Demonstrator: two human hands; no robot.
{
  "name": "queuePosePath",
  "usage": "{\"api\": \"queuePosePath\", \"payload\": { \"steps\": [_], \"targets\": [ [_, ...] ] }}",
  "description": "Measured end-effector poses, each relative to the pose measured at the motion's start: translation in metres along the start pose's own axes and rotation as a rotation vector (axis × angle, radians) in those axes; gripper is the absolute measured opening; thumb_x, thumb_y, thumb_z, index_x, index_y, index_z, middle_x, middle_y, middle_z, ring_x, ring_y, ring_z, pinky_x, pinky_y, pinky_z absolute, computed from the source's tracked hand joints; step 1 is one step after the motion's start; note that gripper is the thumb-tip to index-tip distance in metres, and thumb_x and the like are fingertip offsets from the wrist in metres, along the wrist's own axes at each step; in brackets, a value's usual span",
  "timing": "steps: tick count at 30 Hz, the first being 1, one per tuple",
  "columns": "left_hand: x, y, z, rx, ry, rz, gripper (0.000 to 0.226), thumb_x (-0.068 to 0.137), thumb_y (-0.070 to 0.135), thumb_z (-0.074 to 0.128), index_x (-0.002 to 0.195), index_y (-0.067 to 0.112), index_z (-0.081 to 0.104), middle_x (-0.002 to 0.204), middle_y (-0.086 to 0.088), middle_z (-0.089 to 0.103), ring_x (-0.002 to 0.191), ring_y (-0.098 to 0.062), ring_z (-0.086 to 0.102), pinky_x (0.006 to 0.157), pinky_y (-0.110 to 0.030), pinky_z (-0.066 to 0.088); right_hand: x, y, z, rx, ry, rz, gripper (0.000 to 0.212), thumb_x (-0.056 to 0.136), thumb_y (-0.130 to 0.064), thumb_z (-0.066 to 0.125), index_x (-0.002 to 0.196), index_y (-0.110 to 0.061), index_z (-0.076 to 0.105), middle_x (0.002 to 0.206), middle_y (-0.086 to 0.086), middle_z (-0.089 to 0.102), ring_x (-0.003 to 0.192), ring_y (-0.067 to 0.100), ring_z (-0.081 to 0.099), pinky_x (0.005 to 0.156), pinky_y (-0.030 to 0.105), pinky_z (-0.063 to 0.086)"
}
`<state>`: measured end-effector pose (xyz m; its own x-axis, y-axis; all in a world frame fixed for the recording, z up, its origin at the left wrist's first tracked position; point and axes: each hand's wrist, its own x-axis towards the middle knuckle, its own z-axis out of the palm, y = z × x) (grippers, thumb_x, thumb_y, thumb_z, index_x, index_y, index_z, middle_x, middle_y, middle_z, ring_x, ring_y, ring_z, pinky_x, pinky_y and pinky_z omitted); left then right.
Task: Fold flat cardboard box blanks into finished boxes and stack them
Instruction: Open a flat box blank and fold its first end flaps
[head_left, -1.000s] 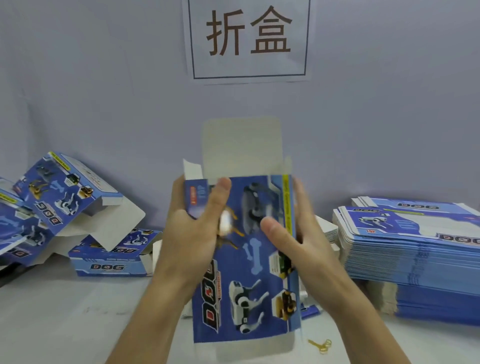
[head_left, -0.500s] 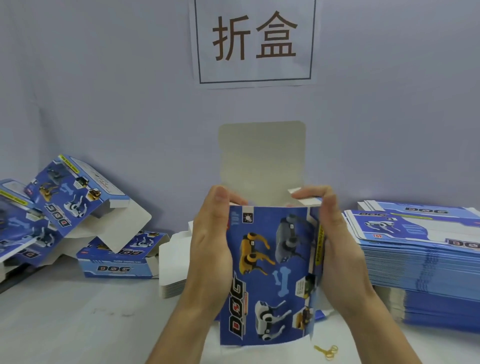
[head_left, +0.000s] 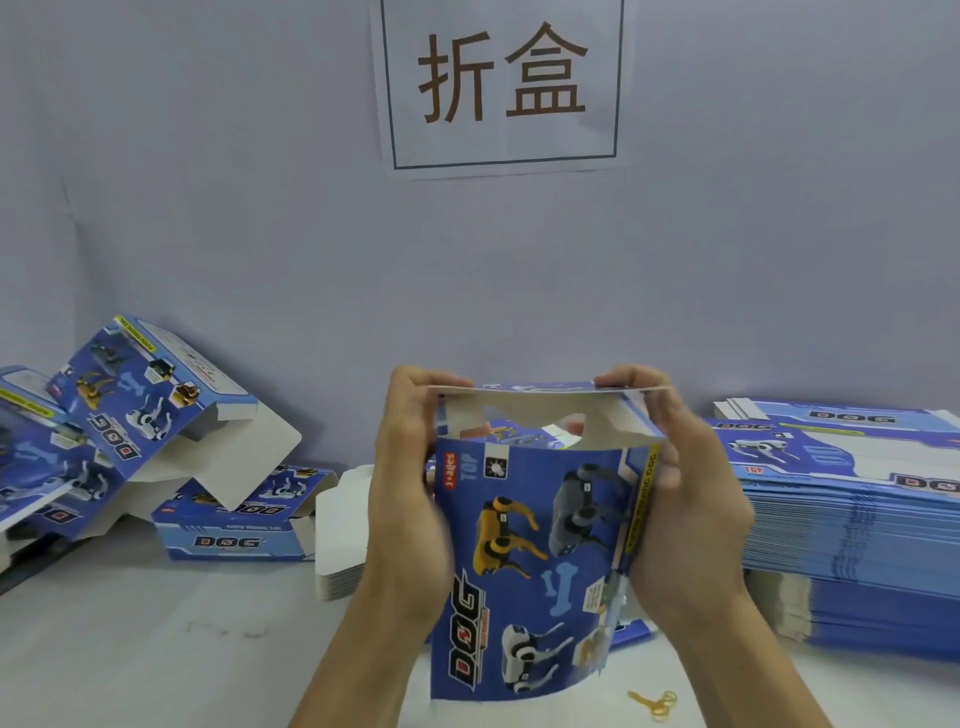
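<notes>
I hold the blue box (head_left: 535, 561) upright between both hands, above the worktop (head_left: 156, 649). My left hand (head_left: 410, 499) grips its left side and my right hand (head_left: 680, 509) its right, fingers (head_left: 623, 376) curled over the top flap (head_left: 540, 400), which lies folded down. Right of my fingers sits the stack of flat blanks (head_left: 857, 525); left, folded boxes (head_left: 156, 415); beyond, a wall sign (head_left: 501, 83).

I log: box (head_left: 530, 561) blue, printed with yellow, grey and white dogs, white inside; blank stack (head_left: 852, 525) blue-white; wall sign (head_left: 501, 83) white, brown characters; surface (head_left: 156, 649) white.
</notes>
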<state>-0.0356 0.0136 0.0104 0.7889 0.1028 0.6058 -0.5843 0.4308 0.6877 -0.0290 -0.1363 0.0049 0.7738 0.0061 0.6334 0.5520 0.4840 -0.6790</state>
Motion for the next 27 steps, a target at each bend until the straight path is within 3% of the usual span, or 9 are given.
{"api": "queuePosePath", "payload": {
  "steps": [2, 5, 8, 12, 14, 18, 22, 25, 27],
  "targets": [
    [0.0, 0.001, 0.0, 0.008, 0.007, -0.015, 0.045, 0.073, 0.059, 0.059, 0.089, 0.017, 0.056, 0.086, -0.011, 0.072, 0.076, -0.024, 0.074, 0.056, -0.032, 0.059, -0.001, -0.006, 0.002, -0.052, -0.04, 0.0, 0.048, 0.091, -0.051, 0.061, 0.103, -0.006, 0.053, 0.089, 0.014, 0.067, 0.082, 0.016, 0.071, 0.067, 0.024, 0.057],
    [0.002, 0.001, -0.005, 0.145, -0.048, -0.022, 0.023, 0.078, 0.047, 0.065, 0.09, 0.03, 0.056, 0.092, -0.003, 0.072, 0.087, -0.026, 0.075, 0.057, -0.033, 0.06, 0.001, -0.003, -0.004, -0.196, -0.06, -0.021, 0.014, 0.101, -0.005, 0.044, 0.09, -0.008, 0.053, 0.073, 0.004, 0.069, 0.07, -0.001, 0.071, 0.06, 0.01, 0.052],
    [0.003, 0.003, -0.014, 0.224, -0.137, 0.025, 0.026, 0.083, 0.049, 0.061, 0.104, 0.035, 0.058, 0.098, -0.001, 0.073, 0.088, -0.027, 0.075, 0.056, -0.033, 0.061, -0.002, 0.0, 0.0, -0.143, -0.041, -0.017, 0.021, 0.09, -0.024, 0.054, 0.109, -0.022, 0.063, 0.096, 0.008, 0.073, 0.087, 0.026, 0.074, 0.063, 0.031, 0.059],
    [0.004, 0.008, -0.016, 0.297, -0.158, 0.047, 0.027, 0.093, 0.056, 0.058, 0.112, 0.037, 0.061, 0.101, 0.0, 0.074, 0.088, -0.026, 0.076, 0.053, -0.032, 0.06, -0.004, -0.001, 0.004, -0.24, 0.0, -0.113, 0.046, 0.083, -0.054, 0.072, 0.119, -0.027, 0.064, 0.111, 0.012, 0.072, 0.101, 0.029, 0.072, 0.069, 0.034, 0.061],
    [0.004, 0.009, -0.015, 0.33, -0.148, 0.089, 0.026, 0.093, 0.053, 0.054, 0.109, 0.033, 0.062, 0.102, 0.003, 0.074, 0.091, -0.022, 0.075, 0.053, -0.028, 0.059, -0.003, 0.0, 0.005, -0.316, 0.025, -0.158, 0.05, 0.084, -0.055, 0.07, 0.119, -0.021, 0.063, 0.106, 0.01, 0.073, 0.098, 0.025, 0.073, 0.067, 0.03, 0.061],
    [0.003, 0.006, -0.011, 0.349, -0.124, 0.158, 0.048, 0.084, 0.067, 0.057, 0.105, 0.025, 0.063, 0.109, 0.01, 0.071, 0.101, -0.016, 0.072, 0.058, -0.024, 0.06, -0.005, 0.005, 0.004, -0.292, 0.056, -0.164, 0.025, 0.091, -0.032, 0.056, 0.109, -0.017, 0.06, 0.099, 0.008, 0.073, 0.088, 0.024, 0.075, 0.061, 0.028, 0.06],
    [0.001, 0.005, -0.013, 0.254, -0.147, 0.034, 0.039, 0.084, 0.06, 0.055, 0.107, 0.029, 0.062, 0.107, -0.002, 0.073, 0.097, -0.028, 0.074, 0.063, -0.037, 0.062, -0.003, 0.001, 0.005, -0.253, 0.046, -0.066, 0.026, 0.091, -0.052, 0.055, 0.1, -0.027, 0.06, 0.084, 0.004, 0.071, 0.079, 0.023, 0.073, 0.059, 0.032, 0.059],
    [0.001, 0.008, -0.01, 0.235, -0.171, 0.018, 0.036, 0.085, 0.055, 0.055, 0.109, 0.029, 0.06, 0.1, -0.008, 0.074, 0.091, -0.03, 0.075, 0.06, -0.037, 0.062, 0.001, -0.004, 0.009, -0.32, 0.101, -0.047, 0.045, 0.077, -0.072, 0.057, 0.095, -0.03, 0.059, 0.078, 0.026, 0.052, 0.071, 0.031, 0.058, 0.058, 0.05, 0.052],
    [0.003, 0.009, -0.007, 0.254, -0.157, 0.036, 0.032, 0.086, 0.052, 0.055, 0.109, 0.03, 0.06, 0.1, -0.004, 0.074, 0.088, -0.027, 0.076, 0.057, -0.033, 0.061, 0.001, -0.005, 0.008, -0.266, 0.09, -0.025, 0.041, 0.077, -0.066, 0.06, 0.096, -0.03, 0.059, 0.081, 0.029, 0.055, 0.073, 0.036, 0.063, 0.058, 0.055, 0.055]
  ]
}}
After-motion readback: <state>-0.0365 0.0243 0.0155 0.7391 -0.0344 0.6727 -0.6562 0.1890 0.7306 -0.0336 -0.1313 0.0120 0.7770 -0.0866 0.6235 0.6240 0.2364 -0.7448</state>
